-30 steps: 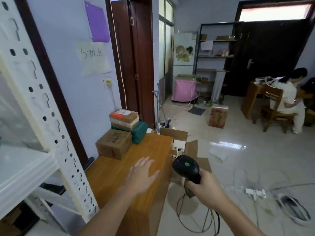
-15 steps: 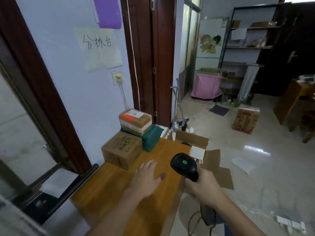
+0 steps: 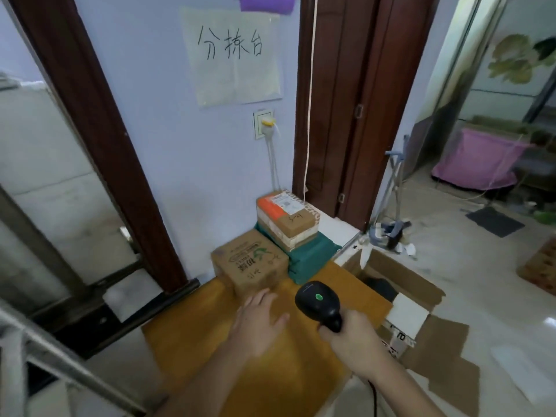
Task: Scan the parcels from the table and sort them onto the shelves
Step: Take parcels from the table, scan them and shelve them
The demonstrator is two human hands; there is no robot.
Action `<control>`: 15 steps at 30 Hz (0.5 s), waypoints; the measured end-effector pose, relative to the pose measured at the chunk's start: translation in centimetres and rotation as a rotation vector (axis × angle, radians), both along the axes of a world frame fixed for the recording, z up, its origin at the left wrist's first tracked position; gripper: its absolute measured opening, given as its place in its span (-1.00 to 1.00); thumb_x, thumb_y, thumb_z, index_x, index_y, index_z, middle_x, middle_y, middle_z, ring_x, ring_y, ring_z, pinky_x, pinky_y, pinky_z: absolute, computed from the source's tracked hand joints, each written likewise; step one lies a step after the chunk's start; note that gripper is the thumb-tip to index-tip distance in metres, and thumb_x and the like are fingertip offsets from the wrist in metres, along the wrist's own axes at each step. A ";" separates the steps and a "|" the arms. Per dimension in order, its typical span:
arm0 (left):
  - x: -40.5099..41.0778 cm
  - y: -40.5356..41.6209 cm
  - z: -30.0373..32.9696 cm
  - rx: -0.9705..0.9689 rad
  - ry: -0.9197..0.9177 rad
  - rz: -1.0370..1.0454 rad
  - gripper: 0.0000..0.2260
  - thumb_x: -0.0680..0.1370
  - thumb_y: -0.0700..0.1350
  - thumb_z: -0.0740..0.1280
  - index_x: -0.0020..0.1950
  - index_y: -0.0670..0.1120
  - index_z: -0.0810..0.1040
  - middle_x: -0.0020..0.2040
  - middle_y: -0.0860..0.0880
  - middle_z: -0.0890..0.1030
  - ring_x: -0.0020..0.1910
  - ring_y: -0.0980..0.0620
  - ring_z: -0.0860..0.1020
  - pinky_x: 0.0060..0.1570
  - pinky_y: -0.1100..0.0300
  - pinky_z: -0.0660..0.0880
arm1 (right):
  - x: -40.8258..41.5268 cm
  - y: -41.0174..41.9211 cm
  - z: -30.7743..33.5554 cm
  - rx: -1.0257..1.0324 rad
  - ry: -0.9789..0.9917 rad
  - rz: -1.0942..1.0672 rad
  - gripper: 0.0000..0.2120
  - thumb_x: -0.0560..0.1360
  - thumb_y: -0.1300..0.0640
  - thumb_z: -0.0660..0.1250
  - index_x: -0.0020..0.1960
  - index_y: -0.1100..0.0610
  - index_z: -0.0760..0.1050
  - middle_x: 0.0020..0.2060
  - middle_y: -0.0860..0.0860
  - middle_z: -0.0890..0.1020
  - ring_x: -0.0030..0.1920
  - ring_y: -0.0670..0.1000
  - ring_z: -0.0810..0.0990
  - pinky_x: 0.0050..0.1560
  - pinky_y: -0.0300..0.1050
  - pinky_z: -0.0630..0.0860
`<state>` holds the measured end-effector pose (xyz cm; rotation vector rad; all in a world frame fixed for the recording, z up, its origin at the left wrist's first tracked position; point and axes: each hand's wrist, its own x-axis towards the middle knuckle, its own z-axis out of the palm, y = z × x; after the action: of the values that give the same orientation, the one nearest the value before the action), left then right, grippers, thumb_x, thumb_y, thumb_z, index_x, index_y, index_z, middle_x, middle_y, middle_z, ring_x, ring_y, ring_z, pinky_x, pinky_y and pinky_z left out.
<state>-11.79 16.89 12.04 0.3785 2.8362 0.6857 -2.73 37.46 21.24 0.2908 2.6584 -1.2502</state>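
**Q:** So, head view — where do the hands sit?

**A:** Left hand (image 3: pixel 260 322) reaches forward over the wooden table (image 3: pixel 192 335), palm down, fingers straight and slightly spread, holding nothing. Fingertips come just short of the near cardboard parcel (image 3: pixel 251 263); contact cannot be told. Right hand (image 3: pixel 350 335) has its fingers wrapped round the handle of a black barcode scanner (image 3: pixel 319 302). Scanner head points forward toward the parcels, green dot on top, a dark cable trailing down below the wrist.

**Q:** Parcels?

**A:** Three at the far end of the table, against the pale wall. Near cardboard parcel has green print on its top face and stands on the table. Just beside it on the right, a green parcel (image 3: pixel 311 258) lies flat. A taped brown parcel (image 3: pixel 287 218) with an orange patch and a white label is stacked on the green one.

**Q:** Surroundings?

**A:** Handwritten paper sign (image 3: pixel 233 55) on the wall above the parcels, a purple sheet (image 3: pixel 266 3) over it, a wall socket (image 3: pixel 264 123) with a plug below. Dark wooden door frame (image 3: pixel 340 100) right of the wall. Open cardboard box (image 3: pixel 400 293) on the floor, touching the table's right side, flaps out. Pink fabric bin (image 3: pixel 478 159) further back. Metal shelf rail (image 3: pixel 69 362) cuts across the lower left, blurred.
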 end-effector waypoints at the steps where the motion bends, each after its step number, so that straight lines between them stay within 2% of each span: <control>1: -0.8 -0.2 -0.3 -0.004 0.000 0.016 -0.44 0.66 0.31 0.19 0.62 0.11 0.30 0.65 0.11 0.24 0.63 0.07 0.19 0.61 -0.06 0.20 | -1.2 0.0 -0.3 -0.008 -0.015 0.020 -0.76 0.49 0.13 0.40 -0.27 0.10 0.37 -0.47 -0.03 0.38 -0.45 -0.04 0.31 -0.42 -0.22 0.25; 6: -4.3 -1.5 -1.8 -0.003 -0.012 0.079 -0.46 0.67 0.26 0.22 0.61 0.10 0.31 0.62 0.15 0.29 0.59 0.12 0.24 0.56 0.10 0.24 | -6.1 -0.2 -1.6 -0.033 -0.059 0.105 -0.73 0.54 0.14 0.36 -0.26 0.03 0.33 -0.44 -0.03 0.34 -0.42 -0.03 0.30 -0.41 -0.22 0.24; 13: -9.3 -1.9 -4.6 -0.032 -0.087 0.160 -0.41 0.66 0.30 0.19 0.63 0.07 0.31 0.65 0.06 0.27 0.62 0.01 0.26 0.58 -0.06 0.28 | -11.5 0.3 -3.0 -0.023 -0.088 0.115 -0.72 0.53 0.13 0.38 -0.25 0.05 0.31 -0.42 -0.03 0.35 -0.41 -0.03 0.30 -0.36 -0.18 0.25; 15: -10.6 -1.8 -5.5 -0.038 -0.099 0.190 -0.46 0.66 0.31 0.17 0.59 0.10 0.35 0.61 0.06 0.34 0.56 0.01 0.33 0.53 -0.03 0.34 | -13.2 0.5 -3.6 -0.018 -0.123 0.124 -0.73 0.54 0.12 0.37 -0.24 0.05 0.31 -0.42 -0.04 0.33 -0.43 -0.05 0.29 -0.38 -0.20 0.23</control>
<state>-22.40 15.05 6.52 0.0671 2.8091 0.6638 -15.88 37.96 17.62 0.1899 2.5183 -1.1782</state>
